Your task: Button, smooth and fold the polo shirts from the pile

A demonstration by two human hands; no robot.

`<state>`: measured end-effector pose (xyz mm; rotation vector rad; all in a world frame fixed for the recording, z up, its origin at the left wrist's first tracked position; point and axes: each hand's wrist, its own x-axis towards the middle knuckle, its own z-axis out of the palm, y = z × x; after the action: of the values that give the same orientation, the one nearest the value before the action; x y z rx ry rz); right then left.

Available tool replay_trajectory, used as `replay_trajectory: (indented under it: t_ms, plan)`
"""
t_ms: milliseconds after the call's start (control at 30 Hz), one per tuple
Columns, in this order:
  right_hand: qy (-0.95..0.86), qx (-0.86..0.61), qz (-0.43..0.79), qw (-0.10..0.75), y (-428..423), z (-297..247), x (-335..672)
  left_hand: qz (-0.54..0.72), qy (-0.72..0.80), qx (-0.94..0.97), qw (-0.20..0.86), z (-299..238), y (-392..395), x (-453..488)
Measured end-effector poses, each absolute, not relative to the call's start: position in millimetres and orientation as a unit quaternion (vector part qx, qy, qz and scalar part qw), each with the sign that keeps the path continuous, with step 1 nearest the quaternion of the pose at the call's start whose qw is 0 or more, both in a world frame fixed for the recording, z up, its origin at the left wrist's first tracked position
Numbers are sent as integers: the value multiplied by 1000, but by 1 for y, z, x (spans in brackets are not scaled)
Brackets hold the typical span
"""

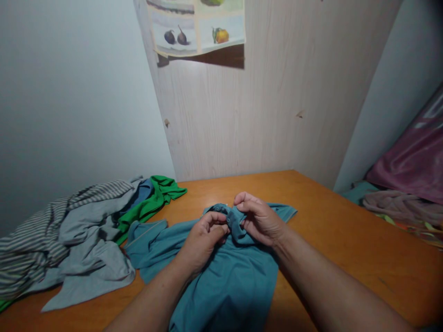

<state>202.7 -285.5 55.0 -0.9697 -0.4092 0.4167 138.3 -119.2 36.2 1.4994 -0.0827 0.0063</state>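
A teal polo shirt lies spread on the orange wooden table in front of me. My left hand is closed, pinching the fabric at the collar area. My right hand is closed too, gripping a bunched fold of the same shirt just beside the left hand. Both hands meet near the top of the shirt, at its neck opening. The fingertips are partly buried in cloth.
A heap of clothes sits at the table's left: a striped grey garment, a plain grey one and a green one. A wooden panel with a fruit poster stands behind. Pink and patterned bedding lies at right.
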Motion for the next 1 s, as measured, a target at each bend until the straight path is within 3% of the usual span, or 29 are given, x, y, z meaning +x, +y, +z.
replay_trajectory:
  t_ms: [233, 367, 467, 667, 1000]
  plan:
    - [-193, -465, 198, 841, -285, 55, 202, -10, -42, 703, 710, 38, -120, 136]
    - [-172, -529, 127, 821, -289, 56, 209, 8, -27, 704, 710, 43, -116, 135]
    - [-181, -646, 31, 740, -292, 51, 216, -7, -12, 690, 724, 46, -111, 135]
    - [-269, -811, -175, 488, -296, 51, 214, -39, -10, 682, 730, 43, -110, 136]
    - [-374, -832, -46, 407, -297, 62, 193, -23, -10, 712, 702, 43, -108, 136]
